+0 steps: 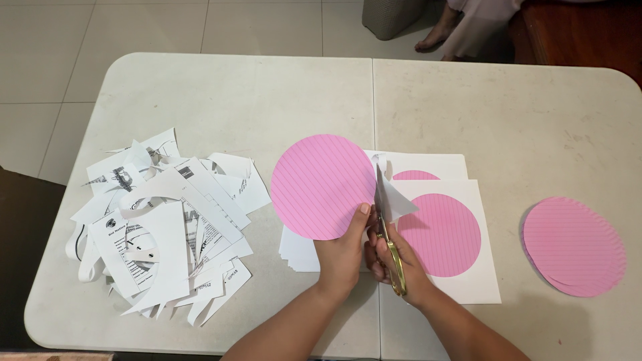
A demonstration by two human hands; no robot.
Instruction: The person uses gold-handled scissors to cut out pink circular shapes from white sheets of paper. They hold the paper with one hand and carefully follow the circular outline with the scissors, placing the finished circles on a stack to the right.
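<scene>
My left hand point(341, 251) holds a pink lined paper circle point(322, 185) by its lower right edge, thumb on top. My right hand point(394, 257) grips gold-handled scissors point(388, 230), blades pointing up along the circle's right edge. A white paper offcut point(393, 197) curls away beside the blades. Under my hands lies a stack of white sheets printed with pink circles point(441, 234). A pile of cut pink circles point(575, 246) lies at the right of the table.
A heap of white printed paper scraps point(164, 230) covers the table's left part. The white folding table point(267, 93) has a seam down its middle. Beyond the far edge, a person's foot point(435, 37) rests on the tiled floor beside dark wooden furniture point(575, 33).
</scene>
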